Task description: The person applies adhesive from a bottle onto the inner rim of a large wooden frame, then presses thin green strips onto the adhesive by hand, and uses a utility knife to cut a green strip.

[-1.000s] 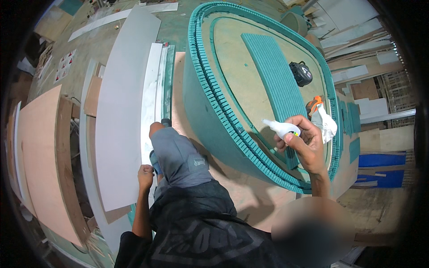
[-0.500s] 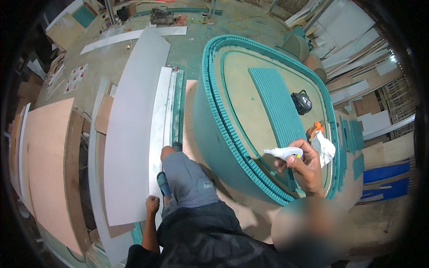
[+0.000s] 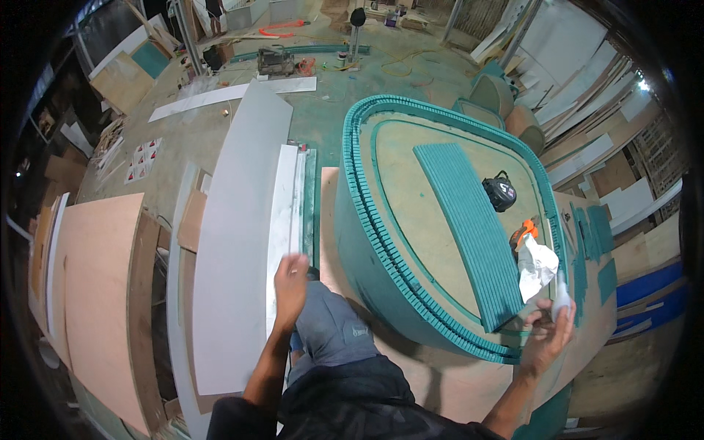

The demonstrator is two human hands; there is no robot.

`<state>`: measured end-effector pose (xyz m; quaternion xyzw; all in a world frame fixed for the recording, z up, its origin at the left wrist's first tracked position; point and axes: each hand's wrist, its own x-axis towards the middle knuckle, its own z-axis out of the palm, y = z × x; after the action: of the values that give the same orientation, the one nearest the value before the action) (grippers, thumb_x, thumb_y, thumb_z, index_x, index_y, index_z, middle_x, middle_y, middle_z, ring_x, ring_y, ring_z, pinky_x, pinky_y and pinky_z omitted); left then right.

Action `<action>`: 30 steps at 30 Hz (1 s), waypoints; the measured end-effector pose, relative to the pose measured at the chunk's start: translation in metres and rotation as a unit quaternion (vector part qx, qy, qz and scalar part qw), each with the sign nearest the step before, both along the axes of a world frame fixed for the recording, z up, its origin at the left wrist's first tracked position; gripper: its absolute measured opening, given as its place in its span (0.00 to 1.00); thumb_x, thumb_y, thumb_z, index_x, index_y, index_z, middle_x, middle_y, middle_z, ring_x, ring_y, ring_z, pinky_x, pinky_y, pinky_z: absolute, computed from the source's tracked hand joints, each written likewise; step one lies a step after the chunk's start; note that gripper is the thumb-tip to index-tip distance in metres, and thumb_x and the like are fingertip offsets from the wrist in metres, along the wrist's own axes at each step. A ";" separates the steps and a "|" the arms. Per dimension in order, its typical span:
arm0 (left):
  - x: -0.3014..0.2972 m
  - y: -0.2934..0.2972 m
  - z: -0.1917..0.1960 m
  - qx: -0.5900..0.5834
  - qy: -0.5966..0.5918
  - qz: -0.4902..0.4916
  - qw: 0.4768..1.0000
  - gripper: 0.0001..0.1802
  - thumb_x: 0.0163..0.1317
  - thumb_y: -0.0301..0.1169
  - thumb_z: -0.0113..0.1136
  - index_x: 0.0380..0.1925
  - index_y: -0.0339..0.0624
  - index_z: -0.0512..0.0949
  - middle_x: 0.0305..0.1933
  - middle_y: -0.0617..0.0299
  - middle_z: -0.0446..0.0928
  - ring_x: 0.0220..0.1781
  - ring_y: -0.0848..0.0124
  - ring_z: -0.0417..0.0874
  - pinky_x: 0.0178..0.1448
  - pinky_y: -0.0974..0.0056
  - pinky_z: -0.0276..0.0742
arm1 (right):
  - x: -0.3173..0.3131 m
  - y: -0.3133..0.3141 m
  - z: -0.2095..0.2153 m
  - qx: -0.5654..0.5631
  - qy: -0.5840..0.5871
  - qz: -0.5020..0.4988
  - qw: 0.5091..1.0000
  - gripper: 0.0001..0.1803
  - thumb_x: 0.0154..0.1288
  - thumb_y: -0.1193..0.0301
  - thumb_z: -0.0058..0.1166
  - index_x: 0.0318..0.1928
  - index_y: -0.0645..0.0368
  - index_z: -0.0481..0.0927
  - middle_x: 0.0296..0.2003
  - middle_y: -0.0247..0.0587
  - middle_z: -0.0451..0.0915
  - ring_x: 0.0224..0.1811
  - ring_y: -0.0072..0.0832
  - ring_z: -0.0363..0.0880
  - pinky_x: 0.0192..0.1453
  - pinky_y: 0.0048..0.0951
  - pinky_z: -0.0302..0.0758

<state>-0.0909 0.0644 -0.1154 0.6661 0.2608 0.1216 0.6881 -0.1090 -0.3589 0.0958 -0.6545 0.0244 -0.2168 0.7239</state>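
Note:
My right hand (image 3: 546, 339) is closed around a small white squeeze bottle (image 3: 561, 299) with a narrow nozzle, which points up and away from me. It is at the near right rim of a large rounded teal structure (image 3: 367, 242) with a notched double edge. Beside the bottle lies a crumpled white sheet (image 3: 537, 265), partly covering an orange-handled tool (image 3: 525, 232). A ribbed teal panel (image 3: 466, 231) rests across the top, next to a black rounded object (image 3: 500, 192). My left hand (image 3: 292, 271) is raised over my leg; motion blurs its fingers.
A long white panel (image 3: 235, 242) and narrow white boards (image 3: 282, 205) stand to my left. Farther left is a pale wooden panel (image 3: 99, 286). Teal strips (image 3: 606, 282) lie on a board at the right. A machine (image 3: 276, 62) sits on the far floor.
My right hand has moved right and nearer with the bottle, whose nozzle has turned from leftward to upward. My left hand has risen from beside my leg. The view has tilted up slightly.

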 end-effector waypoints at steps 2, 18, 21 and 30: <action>0.058 -0.014 0.056 0.040 -0.118 -0.025 0.992 0.22 0.77 0.40 0.62 0.59 0.33 0.77 0.58 0.53 0.80 0.65 0.64 0.78 0.65 0.58 0.77 | -0.008 -0.026 -0.004 -0.054 -0.047 -0.114 0.991 0.18 0.85 0.61 0.46 0.62 0.62 0.69 0.39 0.48 0.86 0.27 0.25 0.82 0.32 0.24 0.76; 0.161 -0.037 0.132 0.096 -0.112 -0.095 0.984 0.40 0.73 0.37 0.62 0.76 0.23 0.60 0.74 0.39 0.70 0.75 0.56 0.73 0.78 0.58 0.65 | -0.021 -0.090 -0.066 -0.125 -0.028 -0.382 0.915 0.21 0.86 0.58 0.45 0.63 0.63 0.70 0.39 0.44 0.84 0.26 0.18 0.73 0.29 0.20 0.66; 0.161 -0.032 0.130 0.193 -0.102 -0.113 0.969 0.39 0.77 0.37 0.55 0.78 0.23 0.55 0.79 0.33 0.62 0.81 0.50 0.65 0.82 0.57 0.58 | -0.020 -0.091 -0.067 -0.134 -0.022 -0.387 0.912 0.20 0.87 0.58 0.44 0.63 0.63 0.70 0.39 0.44 0.84 0.26 0.18 0.73 0.29 0.21 0.65; 0.138 -0.043 0.135 0.055 -0.117 -0.149 0.980 0.41 0.80 0.35 0.50 0.80 0.22 0.44 0.83 0.36 0.57 0.84 0.55 0.60 0.85 0.58 0.53 | -0.019 -0.094 -0.066 -0.110 -0.027 -0.370 0.922 0.19 0.86 0.59 0.46 0.61 0.63 0.70 0.38 0.43 0.85 0.27 0.17 0.73 0.31 0.20 0.65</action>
<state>0.0472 0.0217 0.0193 0.7154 0.0695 0.1090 0.6866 -0.1283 -0.4531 0.0302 -0.6685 0.2211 -0.4882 0.5157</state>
